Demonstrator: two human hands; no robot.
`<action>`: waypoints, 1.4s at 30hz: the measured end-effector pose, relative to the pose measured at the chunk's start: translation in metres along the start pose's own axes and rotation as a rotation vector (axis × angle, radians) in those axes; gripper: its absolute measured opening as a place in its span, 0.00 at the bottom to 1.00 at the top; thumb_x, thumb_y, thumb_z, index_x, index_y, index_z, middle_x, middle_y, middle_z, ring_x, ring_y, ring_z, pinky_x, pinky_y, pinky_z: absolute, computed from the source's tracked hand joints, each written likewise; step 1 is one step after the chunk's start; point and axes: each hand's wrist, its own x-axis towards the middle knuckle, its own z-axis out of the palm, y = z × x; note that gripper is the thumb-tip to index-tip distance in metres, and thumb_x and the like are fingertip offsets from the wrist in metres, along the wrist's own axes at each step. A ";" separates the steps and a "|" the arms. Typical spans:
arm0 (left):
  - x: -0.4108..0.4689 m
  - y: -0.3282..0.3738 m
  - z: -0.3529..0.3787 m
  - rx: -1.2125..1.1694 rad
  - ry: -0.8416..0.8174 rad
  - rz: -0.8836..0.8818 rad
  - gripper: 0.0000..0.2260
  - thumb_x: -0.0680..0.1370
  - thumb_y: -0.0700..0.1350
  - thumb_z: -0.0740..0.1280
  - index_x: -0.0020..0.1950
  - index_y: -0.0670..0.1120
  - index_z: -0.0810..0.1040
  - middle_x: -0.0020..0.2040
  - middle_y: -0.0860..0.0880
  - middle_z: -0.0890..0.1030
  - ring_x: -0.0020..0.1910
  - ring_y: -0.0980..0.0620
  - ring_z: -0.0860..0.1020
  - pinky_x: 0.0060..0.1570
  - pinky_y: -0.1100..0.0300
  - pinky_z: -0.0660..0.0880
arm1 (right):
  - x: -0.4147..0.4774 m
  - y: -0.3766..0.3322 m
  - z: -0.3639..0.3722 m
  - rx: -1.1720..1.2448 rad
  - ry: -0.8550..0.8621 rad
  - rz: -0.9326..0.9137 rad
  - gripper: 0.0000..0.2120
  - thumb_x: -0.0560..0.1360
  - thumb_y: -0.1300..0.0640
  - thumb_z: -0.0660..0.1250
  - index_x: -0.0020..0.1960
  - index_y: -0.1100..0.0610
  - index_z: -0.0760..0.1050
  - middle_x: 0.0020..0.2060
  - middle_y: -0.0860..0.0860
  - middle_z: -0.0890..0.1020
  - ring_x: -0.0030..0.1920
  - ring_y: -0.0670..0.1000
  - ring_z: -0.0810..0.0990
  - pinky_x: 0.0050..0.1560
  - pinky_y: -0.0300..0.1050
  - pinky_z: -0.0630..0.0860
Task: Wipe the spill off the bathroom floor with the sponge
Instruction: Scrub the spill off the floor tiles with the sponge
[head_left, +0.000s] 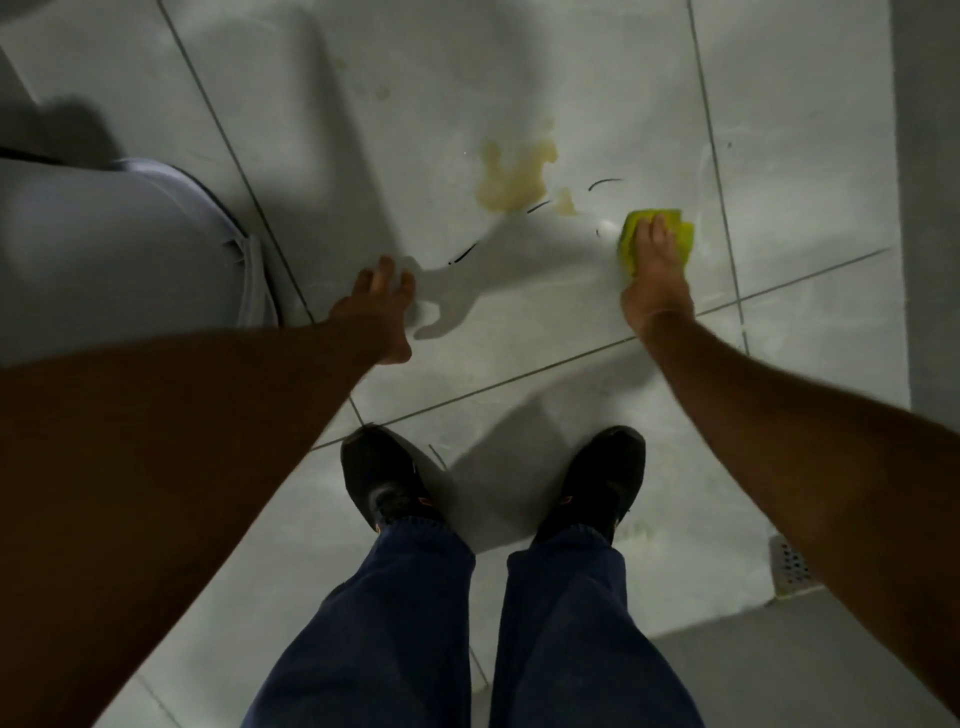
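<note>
A yellowish-brown spill (514, 174) lies on the pale tiled floor (519, 322) ahead of my feet. A yellow-green sponge (684, 236) rests flat on the tile to the right of the spill, a hand's width from it. My right hand (655, 275) lies on top of the sponge and presses it down, fingers over it. My left hand (376, 306) hovers with fingers spread just above the floor, left of and nearer than the spill, holding nothing. Thin dark streaks mark the tile between my hands.
A white toilet bowl (104, 249) stands at the left, close to my left arm. A grey wall (930, 208) runs along the right side. A square floor drain (792, 566) sits at the lower right. My black shoes (384, 483) stand below the hands.
</note>
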 end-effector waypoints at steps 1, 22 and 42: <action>0.000 0.000 0.000 -0.005 -0.005 -0.009 0.50 0.75 0.51 0.74 0.86 0.52 0.42 0.84 0.46 0.35 0.84 0.38 0.42 0.79 0.38 0.59 | 0.006 -0.012 0.001 -0.012 0.015 0.010 0.42 0.72 0.72 0.59 0.83 0.59 0.49 0.83 0.58 0.50 0.83 0.60 0.48 0.83 0.52 0.51; -0.004 0.006 0.005 0.005 0.059 -0.033 0.50 0.74 0.54 0.74 0.85 0.55 0.43 0.85 0.48 0.36 0.85 0.41 0.44 0.79 0.42 0.60 | 0.030 -0.076 -0.003 0.002 0.044 -0.226 0.31 0.80 0.68 0.56 0.81 0.59 0.55 0.81 0.59 0.57 0.81 0.62 0.56 0.82 0.55 0.55; 0.009 -0.003 -0.012 0.023 -0.098 -0.006 0.53 0.73 0.55 0.74 0.85 0.55 0.39 0.84 0.47 0.33 0.84 0.39 0.42 0.79 0.38 0.57 | 0.005 -0.072 0.013 -0.292 -0.196 -0.876 0.35 0.77 0.72 0.56 0.82 0.54 0.57 0.82 0.56 0.55 0.82 0.58 0.50 0.83 0.57 0.48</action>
